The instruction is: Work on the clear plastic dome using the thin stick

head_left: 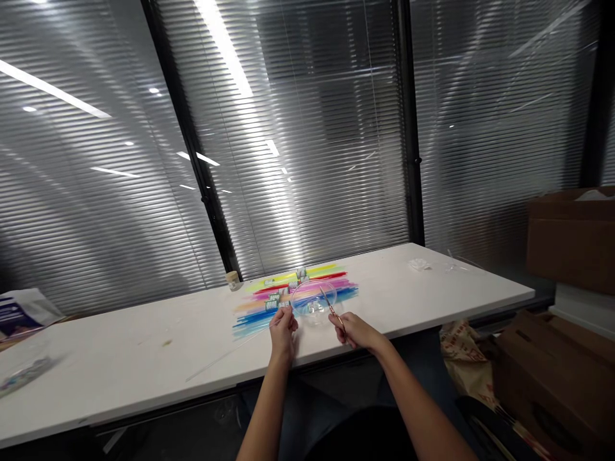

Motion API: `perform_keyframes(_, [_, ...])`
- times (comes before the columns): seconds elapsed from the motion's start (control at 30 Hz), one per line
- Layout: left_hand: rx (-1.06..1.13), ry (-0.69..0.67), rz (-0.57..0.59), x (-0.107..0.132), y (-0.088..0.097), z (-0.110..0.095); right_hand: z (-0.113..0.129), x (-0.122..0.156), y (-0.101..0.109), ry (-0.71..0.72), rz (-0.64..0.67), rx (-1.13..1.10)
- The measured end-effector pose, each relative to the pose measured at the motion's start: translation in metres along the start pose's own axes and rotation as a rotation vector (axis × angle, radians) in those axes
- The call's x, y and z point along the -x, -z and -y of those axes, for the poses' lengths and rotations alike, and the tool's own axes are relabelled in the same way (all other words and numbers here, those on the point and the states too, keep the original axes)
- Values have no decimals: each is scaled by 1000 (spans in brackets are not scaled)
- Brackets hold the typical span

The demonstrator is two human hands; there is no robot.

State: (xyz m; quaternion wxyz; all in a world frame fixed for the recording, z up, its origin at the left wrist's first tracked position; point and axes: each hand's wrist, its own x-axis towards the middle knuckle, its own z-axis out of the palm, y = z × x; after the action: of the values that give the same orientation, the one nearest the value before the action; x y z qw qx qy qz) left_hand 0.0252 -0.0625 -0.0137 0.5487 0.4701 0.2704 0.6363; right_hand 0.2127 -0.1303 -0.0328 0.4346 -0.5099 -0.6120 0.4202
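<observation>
The white table (pixel 144 358) is stretching wide under the blinds, with cardboard boxes (pixel 569 246) sitting off to the right. The fan of coloured strips (pixel 262 314) is lying at mid-table, long axes running left to right and rising slightly rightward. A clear bowl (pixel 313 299) is resting on top of them. The left hand (pixel 283 330) is hovering at the strips' near edge, fingertips bunched together; what they're pinching is too small to tell. The right hand (pixel 358 333) is gripping scissors (pixel 330 306) just beside the bowl, with the blades pointing up and left over its rim.
</observation>
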Motion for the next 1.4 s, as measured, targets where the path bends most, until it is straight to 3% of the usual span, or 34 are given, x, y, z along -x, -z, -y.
perform_keyframes(0.4, [-8, 3, -11, -1, 1, 2, 8, 1, 3, -31, 7, 78])
perform_keyframes(1.4, [-50, -17, 4, -3, 3, 6, 15, 6, 0, -80, 60, -74])
